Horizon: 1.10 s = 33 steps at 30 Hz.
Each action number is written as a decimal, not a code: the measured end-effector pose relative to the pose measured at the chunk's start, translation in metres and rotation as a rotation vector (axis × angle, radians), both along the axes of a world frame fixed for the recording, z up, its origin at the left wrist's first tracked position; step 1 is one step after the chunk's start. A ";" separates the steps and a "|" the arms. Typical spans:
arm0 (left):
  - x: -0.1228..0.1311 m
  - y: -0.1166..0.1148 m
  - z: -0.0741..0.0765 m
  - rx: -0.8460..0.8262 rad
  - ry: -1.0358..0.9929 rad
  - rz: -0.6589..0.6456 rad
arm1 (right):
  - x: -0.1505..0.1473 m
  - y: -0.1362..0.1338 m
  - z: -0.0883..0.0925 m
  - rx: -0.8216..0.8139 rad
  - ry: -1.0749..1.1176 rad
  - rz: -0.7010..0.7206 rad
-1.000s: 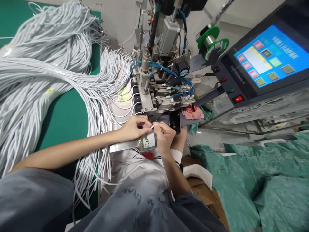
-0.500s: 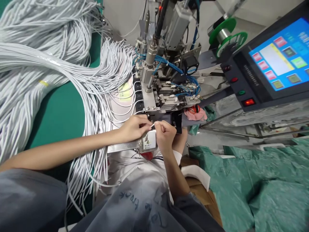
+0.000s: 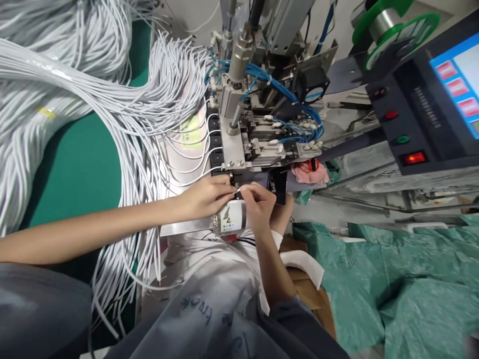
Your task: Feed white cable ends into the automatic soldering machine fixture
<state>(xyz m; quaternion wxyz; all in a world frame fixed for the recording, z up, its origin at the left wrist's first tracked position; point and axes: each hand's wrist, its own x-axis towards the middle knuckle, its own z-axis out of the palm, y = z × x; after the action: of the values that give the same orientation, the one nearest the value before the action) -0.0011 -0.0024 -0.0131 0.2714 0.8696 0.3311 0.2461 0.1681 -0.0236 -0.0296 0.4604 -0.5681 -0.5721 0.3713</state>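
Between my two hands, a short white cable end (image 3: 237,191) shows at the fingertips. My left hand (image 3: 214,193) pinches the cable from the left, its thumb and forefinger closed. From the right, my right hand (image 3: 260,200) is closed with its fingertips at the cable's tip; the fine wires there are too small to make out. Just below the fingers sits a box-shaped metal part with a white label (image 3: 231,217). Directly beyond my hands stands the machine (image 3: 234,139), with black holders (image 3: 216,158) along its left side that white cables run into.
Large bundles of white cable (image 3: 75,75) cover the green table (image 3: 78,159) at left. On the right are a control panel (image 3: 422,114), a green-flanged wire spool (image 3: 389,30), a pink cloth (image 3: 311,172) and green plastic sheeting (image 3: 374,269). A dark phone-like slab (image 3: 279,185) lies beside my right hand.
The view has shifted closer, so the machine looks larger and the control panel sits further right. My hands keep their closed pose on the cable end.
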 end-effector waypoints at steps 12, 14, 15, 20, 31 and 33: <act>-0.003 0.006 -0.004 0.092 0.255 -0.036 | 0.002 0.010 -0.022 -0.152 0.119 -0.040; -0.002 0.006 -0.002 0.078 0.258 -0.043 | 0.002 0.011 -0.022 -0.200 0.147 -0.042; -0.002 0.006 -0.001 0.073 0.262 -0.047 | 0.002 0.011 -0.021 -0.223 0.159 -0.019; -0.003 0.007 -0.001 0.051 0.247 -0.049 | 0.007 0.013 -0.022 -0.286 0.223 0.094; -0.002 0.008 0.002 0.202 0.396 -0.088 | 0.012 0.019 -0.018 -0.351 0.270 0.140; -0.002 0.009 0.003 0.222 0.417 -0.089 | 0.011 0.020 -0.019 -0.360 0.279 0.133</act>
<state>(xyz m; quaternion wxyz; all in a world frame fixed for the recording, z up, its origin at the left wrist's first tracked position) -0.0026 0.0063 -0.0103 0.1106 0.9398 0.3123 0.0838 0.1790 -0.0039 -0.0486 0.4009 -0.5451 -0.4638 0.5719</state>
